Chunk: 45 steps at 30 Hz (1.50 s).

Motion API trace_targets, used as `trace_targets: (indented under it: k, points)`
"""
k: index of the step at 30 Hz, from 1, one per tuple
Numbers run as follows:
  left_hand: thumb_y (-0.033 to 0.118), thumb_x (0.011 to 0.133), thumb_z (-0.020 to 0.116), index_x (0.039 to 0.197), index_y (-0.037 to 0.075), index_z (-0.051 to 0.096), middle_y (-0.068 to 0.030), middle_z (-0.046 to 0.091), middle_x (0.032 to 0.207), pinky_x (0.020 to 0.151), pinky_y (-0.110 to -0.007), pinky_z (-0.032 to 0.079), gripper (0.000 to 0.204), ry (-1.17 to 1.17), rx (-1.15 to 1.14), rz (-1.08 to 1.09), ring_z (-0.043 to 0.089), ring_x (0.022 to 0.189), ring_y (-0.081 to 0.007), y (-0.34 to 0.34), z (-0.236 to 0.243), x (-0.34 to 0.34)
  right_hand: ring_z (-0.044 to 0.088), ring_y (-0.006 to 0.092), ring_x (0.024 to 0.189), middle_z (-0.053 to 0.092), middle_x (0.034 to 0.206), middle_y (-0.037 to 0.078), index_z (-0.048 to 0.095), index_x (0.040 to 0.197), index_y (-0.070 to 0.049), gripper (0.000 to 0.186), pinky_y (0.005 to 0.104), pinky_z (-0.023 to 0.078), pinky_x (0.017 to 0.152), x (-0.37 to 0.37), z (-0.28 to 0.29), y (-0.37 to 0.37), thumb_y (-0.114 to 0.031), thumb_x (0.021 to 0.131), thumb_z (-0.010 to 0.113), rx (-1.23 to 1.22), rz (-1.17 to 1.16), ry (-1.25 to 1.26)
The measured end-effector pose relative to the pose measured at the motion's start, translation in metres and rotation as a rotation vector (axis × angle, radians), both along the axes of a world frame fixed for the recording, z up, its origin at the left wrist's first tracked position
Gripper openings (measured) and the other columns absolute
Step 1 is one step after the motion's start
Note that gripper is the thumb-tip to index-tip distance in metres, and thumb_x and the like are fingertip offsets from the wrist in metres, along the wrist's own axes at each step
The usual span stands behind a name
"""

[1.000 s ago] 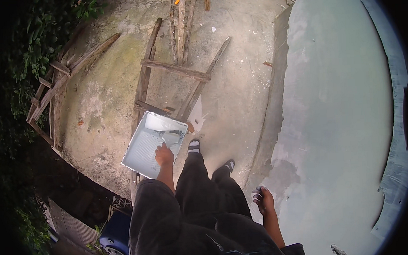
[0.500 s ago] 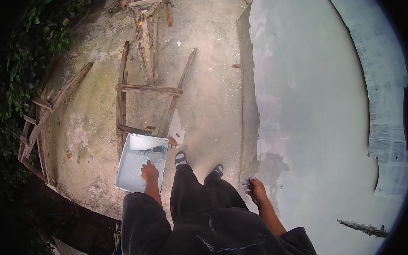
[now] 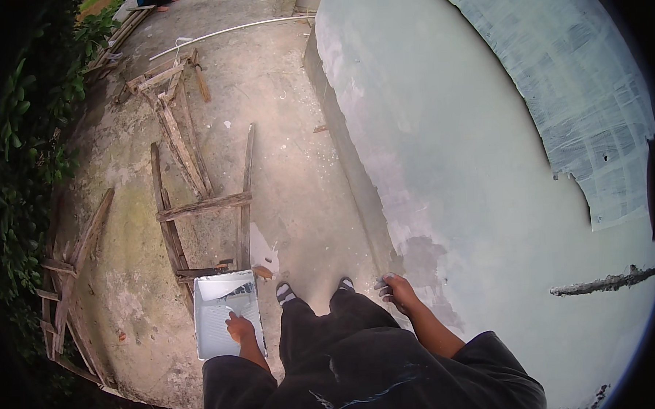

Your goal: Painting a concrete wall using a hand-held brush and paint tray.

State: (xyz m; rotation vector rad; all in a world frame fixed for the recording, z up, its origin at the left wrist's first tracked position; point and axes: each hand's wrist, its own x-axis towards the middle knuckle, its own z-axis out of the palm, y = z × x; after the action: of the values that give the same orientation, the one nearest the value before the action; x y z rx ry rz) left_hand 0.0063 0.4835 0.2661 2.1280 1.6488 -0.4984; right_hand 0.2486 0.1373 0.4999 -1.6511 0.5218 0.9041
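A white paint tray [image 3: 209, 330] with a ribbed slope and pale paint lies low on my left, its upper part streaked dark. My left hand [image 3: 241, 327] reaches over it with the fingers closed; a small whitish tip shows at the fingers, too small to name. What bears the tray's weight cannot be made out. My right hand [image 3: 398, 293] hangs beside the wall, fingers loosely bent and apart, the tips smeared with pale paint. Nothing shows in it.
A pale painted wall [image 3: 456, 148] with a rough patch runs along my right. Wooden trestles [image 3: 203, 207] stand ahead and at the left [image 3: 75, 281]. A white pipe [image 3: 225, 31] lies across the concrete floor [image 3: 290, 184]. Leafy plants [image 3: 19, 174] edge the left; a person's feet [image 3: 161, 8] show far ahead.
The view has tilted up and turned, so more floor shows ahead. My left hand stays over the tray. My right hand remains by the wall, its fingers a little differently bent.
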Motion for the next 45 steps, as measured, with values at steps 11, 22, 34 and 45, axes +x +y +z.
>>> trace_targets:
  k: [11,22,34,45]
  points:
    - [0.016,0.085,0.056,0.116,0.001,0.048,-0.0269,0.055,0.102,0.079,-0.048,0.046,0.035,-0.374,0.233,0.252,0.056,0.093,-0.0427,0.021,0.026,0.017,0.055,0.0128,0.068,0.062,0.086,0.005,0.055,0.100,-0.006,0.021,0.0279,0.046,0.062,0.040,-0.006,0.006,-0.022,0.094,0.043,0.082,-0.020,-0.037]
    - [0.023,0.088,0.056,0.121,-0.014,0.044,-0.0332,0.050,0.117,0.098,-0.044,0.035,0.051,-0.837,0.307,-0.042,0.047,0.111,-0.0455,0.015,0.122,0.228,0.054,0.0130,0.069,0.061,0.087,0.005,0.055,0.095,-0.008,0.017,0.0297,0.045,0.062,0.149,-0.030,0.055,-0.022,0.090,0.049,0.271,0.031,-0.010]
    - [0.017,0.087,0.059,0.101,-0.003,0.049,-0.0174,0.057,0.084,0.070,-0.038,0.043,0.026,-1.161,-0.095,-0.319,0.055,0.074,-0.0295,-0.108,0.228,0.519,0.054,0.0144,0.072,0.062,0.089,0.006,0.057,0.099,-0.005,0.027,0.0301,0.045,0.061,0.315,-0.011,0.056,-0.029,0.089,0.053,0.386,0.027,-0.070]
    - [0.011,0.091,0.048,0.109,-0.003,0.038,-0.0233,0.056,0.090,0.070,-0.039,0.048,0.025,-1.114,-0.668,-0.474,0.060,0.085,-0.0305,-0.188,0.224,0.617,0.059,0.0170,0.085,0.059,0.108,0.005,0.058,0.110,-0.010,0.032,0.0321,0.047,0.071,0.388,-0.011,0.053,-0.034,0.093,0.047,0.518,-0.197,-0.175]
